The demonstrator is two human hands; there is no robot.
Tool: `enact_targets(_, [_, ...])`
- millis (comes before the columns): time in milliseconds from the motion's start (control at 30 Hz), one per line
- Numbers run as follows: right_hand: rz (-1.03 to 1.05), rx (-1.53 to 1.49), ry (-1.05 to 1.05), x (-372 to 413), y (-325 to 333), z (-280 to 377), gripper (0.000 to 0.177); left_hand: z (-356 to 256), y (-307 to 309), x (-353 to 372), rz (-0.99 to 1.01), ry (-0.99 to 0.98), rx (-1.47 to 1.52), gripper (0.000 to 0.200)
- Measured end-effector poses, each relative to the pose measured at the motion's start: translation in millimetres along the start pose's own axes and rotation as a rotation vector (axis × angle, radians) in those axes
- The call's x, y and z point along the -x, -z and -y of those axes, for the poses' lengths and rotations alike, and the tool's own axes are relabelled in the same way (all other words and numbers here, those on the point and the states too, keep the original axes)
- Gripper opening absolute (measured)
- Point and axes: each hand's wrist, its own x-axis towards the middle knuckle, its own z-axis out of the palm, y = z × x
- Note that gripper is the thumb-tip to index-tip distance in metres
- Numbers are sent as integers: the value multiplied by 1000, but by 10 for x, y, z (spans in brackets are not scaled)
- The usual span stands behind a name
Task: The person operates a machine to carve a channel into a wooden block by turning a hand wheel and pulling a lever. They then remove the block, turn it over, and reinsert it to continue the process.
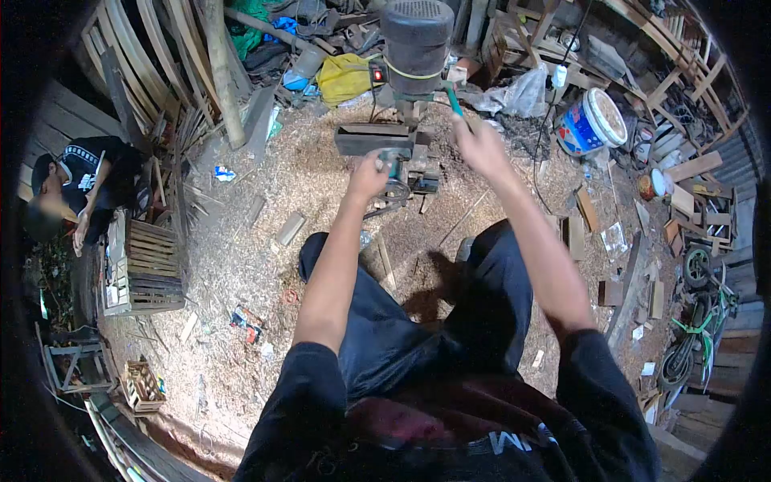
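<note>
The person sat on a sawdust-strewn earth floor [241,241], knees spread either side of an upright machine with a dark grey cylindrical motor housing [416,36], which stood straight ahead of them. The right hand [479,145] was raised beside the machine's column, blurred, with its fingers wrapped tight round a thin green lever handle [454,100] that slanted up toward the motor. The left hand [371,173] was lower, just under the machine's dark rectangular metal table [373,138], with its fingers curled closed about a small teal part [392,166] at the machine's base. How firmly it pinched that part could not be told. A small red lit switch [377,75] glowed on the left side of the motor. Behind the machine lay a crumpled yellow cloth [341,76] and a clear plastic bag [518,92]. A white and blue plastic bucket [594,120] stood to the right, well apart from the hands. To the far left another person in a black printed shirt [88,169] bent near a slatted wooden crate [148,265]. A small green-framed bicycle [695,321] lay at the right edge among scraps of cut wood.
</note>
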Motion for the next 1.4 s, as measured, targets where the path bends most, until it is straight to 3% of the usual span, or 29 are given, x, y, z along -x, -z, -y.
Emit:
enact_targets(67, [-76, 308, 105, -336, -66, 132, 43, 193, -138, 2, 135, -20, -122, 47])
enact_targets(100, [-428, 594, 364, -505, -342, -345, 40, -58, -12, 36, 296, 135, -198, 47])
enact_targets(167, [20, 426, -33, -430, -207, -211, 37, 578, -517, -34, 279, 96, -165, 47])
enact_targets(233, [109, 548, 123, -90, -258, -269, 32, 754, -712, 40, 172, 13, -258, 48])
enact_targets(333, [71, 252, -292, 46, -369, -288, 30, 866, -841, 57, 305, 182, -186, 47])
enact_targets(367, [-29, 320, -216, 95, -517, -477, 31, 824, -851, 102, 229, 217, -53, 43])
enact_targets(500, [-89, 200, -201, 396, -875, -768, 42, 598, -778, 135, 152, 270, -56, 33])
enact_targets(733, [-164, 211, -296, 626, -1536, -1475, 58, 753, -941, 188, 8, 127, -33, 29])
enact_targets(833, [-303, 145, -70, 620, -1835, -1891, 61, 686, -914, 185, -31, 113, -19, 28])
enact_targets(933, [-301, 193, -124, 580, -2094, -2190, 60, 595, -849, 187, -37, 96, 8, 27])
enact_targets(967, [-207, 137, -281, 580, -2146, -2253, 57, 630, -869, 178, -53, 74, 40, 27])
enact_targets(1067, [-348, 183, -57, 551, -2295, -2474, 55, 665, -918, 176, -73, 64, 4, 28])
enact_targets(1333, [-260, 40, -200, 630, -2009, -1997, 54, 842, -932, 240, 22, 104, 119, 40])
enact_targets(1400, [-285, 46, -66, 686, -1751, -1736, 52, 771, -859, 298, 26, 88, 85, 44])
